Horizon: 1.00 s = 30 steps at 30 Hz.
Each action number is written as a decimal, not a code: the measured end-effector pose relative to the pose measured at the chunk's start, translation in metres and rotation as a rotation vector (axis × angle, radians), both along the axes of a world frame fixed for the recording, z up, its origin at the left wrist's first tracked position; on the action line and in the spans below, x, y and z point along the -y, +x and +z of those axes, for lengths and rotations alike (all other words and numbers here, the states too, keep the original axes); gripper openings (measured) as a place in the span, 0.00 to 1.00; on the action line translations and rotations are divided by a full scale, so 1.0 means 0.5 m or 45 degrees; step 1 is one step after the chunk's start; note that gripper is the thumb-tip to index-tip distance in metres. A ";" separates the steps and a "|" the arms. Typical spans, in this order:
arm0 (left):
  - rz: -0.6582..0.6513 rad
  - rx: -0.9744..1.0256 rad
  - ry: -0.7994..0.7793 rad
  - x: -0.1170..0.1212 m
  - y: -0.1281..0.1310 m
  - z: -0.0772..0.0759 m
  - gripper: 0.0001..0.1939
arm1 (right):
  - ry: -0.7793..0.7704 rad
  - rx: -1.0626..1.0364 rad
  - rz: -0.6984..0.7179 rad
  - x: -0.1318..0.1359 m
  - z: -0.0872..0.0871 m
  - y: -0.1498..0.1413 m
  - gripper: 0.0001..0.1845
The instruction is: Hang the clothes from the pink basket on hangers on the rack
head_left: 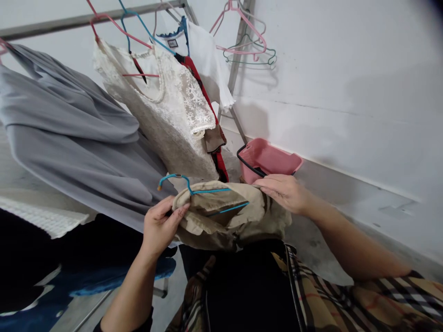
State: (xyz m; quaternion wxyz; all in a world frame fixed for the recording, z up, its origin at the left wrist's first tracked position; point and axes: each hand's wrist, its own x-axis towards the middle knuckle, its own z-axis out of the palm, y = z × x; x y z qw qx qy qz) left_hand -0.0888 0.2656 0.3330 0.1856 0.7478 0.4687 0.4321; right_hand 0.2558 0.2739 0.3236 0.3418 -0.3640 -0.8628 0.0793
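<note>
A crumpled beige shirt (221, 223) lies bunched between the hands, a thin blue wire hanger (211, 190) threaded into its opening with the hook curling out past the shirt's left end. The left hand (162, 226), its forearm rising from below, is curled closed on that end, fingers and thumb pinching the cloth. The right hand (284, 193), its arm reaching in from the right, lies nearly flat across the shirt's upper fold, fingers gripping it. Beyond the shirt, a grey garment (69, 129) and a white lace blouse (162, 110) hang from a grey metal rack (86, 18). Past the shirt's right end, a pink plastic basket (270, 159) sits on the concrete floor (311, 244) against a white painted wall (346, 92).
</note>
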 end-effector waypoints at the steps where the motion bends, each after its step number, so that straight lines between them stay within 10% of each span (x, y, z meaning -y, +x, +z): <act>1: -0.002 0.011 -0.008 -0.001 0.004 0.000 0.06 | 0.052 0.009 -0.012 0.001 0.002 -0.001 0.15; 14: -0.055 0.023 0.010 -0.013 0.048 -0.005 0.09 | 0.171 -0.164 0.018 0.014 0.040 0.002 0.10; 30: -0.206 -0.087 0.071 -0.004 0.058 0.002 0.07 | -0.111 -0.319 0.088 0.008 0.009 -0.025 0.06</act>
